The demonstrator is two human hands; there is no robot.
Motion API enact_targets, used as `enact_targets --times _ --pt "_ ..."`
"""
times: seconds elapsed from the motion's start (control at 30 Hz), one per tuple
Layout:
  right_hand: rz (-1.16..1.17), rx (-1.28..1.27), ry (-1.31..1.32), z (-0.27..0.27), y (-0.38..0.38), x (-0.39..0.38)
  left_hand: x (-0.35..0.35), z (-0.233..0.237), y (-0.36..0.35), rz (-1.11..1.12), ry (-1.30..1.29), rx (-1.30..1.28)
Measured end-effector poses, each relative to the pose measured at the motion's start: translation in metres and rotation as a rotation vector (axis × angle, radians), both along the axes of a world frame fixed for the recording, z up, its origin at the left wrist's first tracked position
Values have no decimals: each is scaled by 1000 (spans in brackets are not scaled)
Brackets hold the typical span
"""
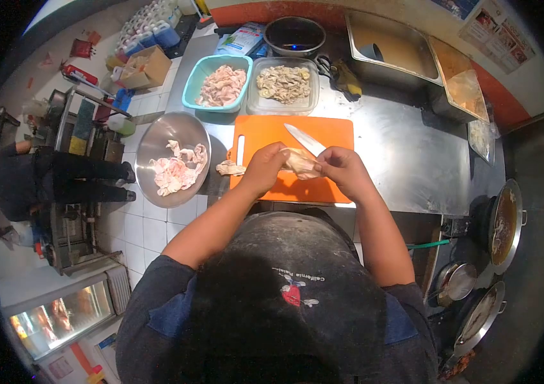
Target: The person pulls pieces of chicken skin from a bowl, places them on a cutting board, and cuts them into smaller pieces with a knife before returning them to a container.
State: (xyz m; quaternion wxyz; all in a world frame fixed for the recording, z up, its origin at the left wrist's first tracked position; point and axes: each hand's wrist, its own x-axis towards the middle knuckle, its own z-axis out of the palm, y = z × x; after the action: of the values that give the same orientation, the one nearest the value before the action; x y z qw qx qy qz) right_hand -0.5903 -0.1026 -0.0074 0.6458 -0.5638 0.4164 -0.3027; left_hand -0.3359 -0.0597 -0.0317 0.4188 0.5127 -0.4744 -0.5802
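Two hands on one floppy, pale meat piece (301,164), held over the orange board (337,131). Looks like the spreading-it-out step imo, and the next move calls for a firm grip. Left hand (263,170) and right hand (347,174) both have fingers pinched narrow on its ends. Knife (304,139) lies at its 12 o'clock, steel bowl (148,144) at 9.

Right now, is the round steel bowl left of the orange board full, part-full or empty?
Part-full: pale pink pieces lie in it, with bare metal showing around them inside the steel bowl.
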Motion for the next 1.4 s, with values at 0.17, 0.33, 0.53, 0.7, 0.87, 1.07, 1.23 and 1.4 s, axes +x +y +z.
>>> enact_targets --times 0.17,0.33,0.53,0.7,0.87,1.07,1.23,1.4 --pt "110 -88 261 1 6 1 -14 10 5 186 148 -5" --pt "40 -45 209 -5 1 -6 -9 9 -5 156 -118 -174" --pt "-3 -314 670 8 -3 -15 -9 16 -8 -164 -419 -270" --pt "107 -301 1337 1 32 -52 -15 62 0 -224 -749 -370" --pt "118 -364 999 -32 64 -86 -23 48 -9 -224 -698 -404" --pt "-129 -223 964 -6 102 -93 -41 -24 5 13 -706 -212" --pt "-52 -214 1045 4 115 -70 -21 -3 31 -179 -963 -14" --pt "91 -162 1032 14 103 -28 -26 0 7 -80 -979 -216"
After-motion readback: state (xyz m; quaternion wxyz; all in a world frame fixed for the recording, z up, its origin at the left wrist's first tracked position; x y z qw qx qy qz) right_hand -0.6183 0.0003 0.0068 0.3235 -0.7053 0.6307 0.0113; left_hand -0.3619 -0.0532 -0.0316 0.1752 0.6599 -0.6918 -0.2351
